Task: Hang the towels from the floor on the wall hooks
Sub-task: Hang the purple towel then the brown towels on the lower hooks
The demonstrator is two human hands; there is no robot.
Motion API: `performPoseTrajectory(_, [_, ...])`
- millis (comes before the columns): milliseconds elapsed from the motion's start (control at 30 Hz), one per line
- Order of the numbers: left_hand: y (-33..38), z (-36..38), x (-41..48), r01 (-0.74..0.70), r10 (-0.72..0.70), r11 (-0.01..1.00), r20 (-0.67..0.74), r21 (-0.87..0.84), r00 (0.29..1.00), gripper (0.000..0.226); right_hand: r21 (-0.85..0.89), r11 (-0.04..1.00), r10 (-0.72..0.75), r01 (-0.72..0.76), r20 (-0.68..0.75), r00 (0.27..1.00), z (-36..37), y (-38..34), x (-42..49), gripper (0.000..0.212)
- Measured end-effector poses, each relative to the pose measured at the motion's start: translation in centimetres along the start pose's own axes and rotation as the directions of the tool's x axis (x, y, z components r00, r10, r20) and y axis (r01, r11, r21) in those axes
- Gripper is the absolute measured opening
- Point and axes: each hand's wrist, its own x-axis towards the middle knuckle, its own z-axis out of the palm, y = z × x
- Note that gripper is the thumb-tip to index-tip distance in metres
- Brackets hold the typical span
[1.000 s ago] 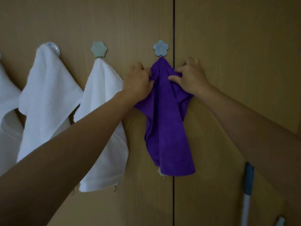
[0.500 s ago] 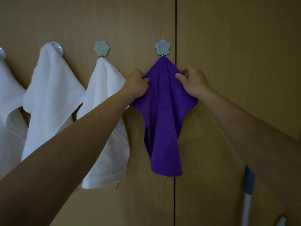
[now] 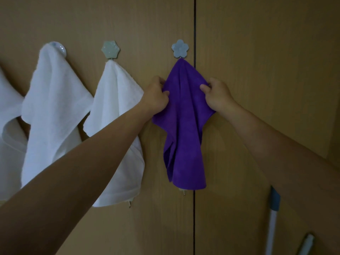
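A second ago both my hands were bunched high, just under the hook. Now they sit lower and wider apart, and the purple towel (image 3: 184, 126) is drawn out into a broad tent shape instead of a narrow gather. Its lower folds have closed in and hang straighter than before.

My left grip (image 3: 156, 96) is clamped on the towel's left edge, thumb in front and fingers curled behind the cloth. My right grip (image 3: 219, 96) pinches the right edge the same way, at about the same height.

The towel hangs by its peak from the blue flower hook (image 3: 180, 48), just left of the dark seam (image 3: 194, 24) between the wooden wall panels (image 3: 266, 70). Its long axis runs straight up and down, with the point up at the hook and the loose bottom edge hanging below my forearms.

To the left, the green flower hook (image 3: 110, 50) carries a white towel (image 3: 117, 107), and the round white hook (image 3: 59, 47) carries a second white towel (image 3: 53, 100). A third white cloth (image 3: 9, 126) is cut off by the left border. A white pole with a blue sleeve (image 3: 272, 218) leans at lower right.
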Motion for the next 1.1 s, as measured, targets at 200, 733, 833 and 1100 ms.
performPoseTrajectory(200, [-0.7, 0.5, -0.9, -0.073, 0.068, 0.973, 0.032, 0.220, 0.997, 0.015, -0.086, 0.990, -0.109, 0.108, -0.005, 0.994, 0.6, 1.3, -1.5, 0.028])
performPoseTrajectory(733, [-4.2, 2.6, -6.3, -0.374, 0.449, 0.653, 0.061, 0.659, 0.891, 0.065, -0.340, 0.923, -0.207, 0.181, -0.043, 0.977, 1.0, 1.5, -8.0, 0.059])
performPoseTrajectory(833, [-5.3, 2.9, -8.0, -0.399, 0.473, 0.648, 0.067, 0.649, 0.878, 0.065, -0.421, 0.897, -0.160, 0.134, -0.026, 0.987, 1.3, 1.5, -10.4, 0.063])
performPoseTrajectory(1100, [-8.9, 2.9, -14.7, -0.457, 0.521, 0.635, 0.092, 0.623, 0.849, 0.066, -0.529, 0.847, -0.007, 0.047, 0.077, 0.997, 1.9, 0.5, -19.0, 0.063])
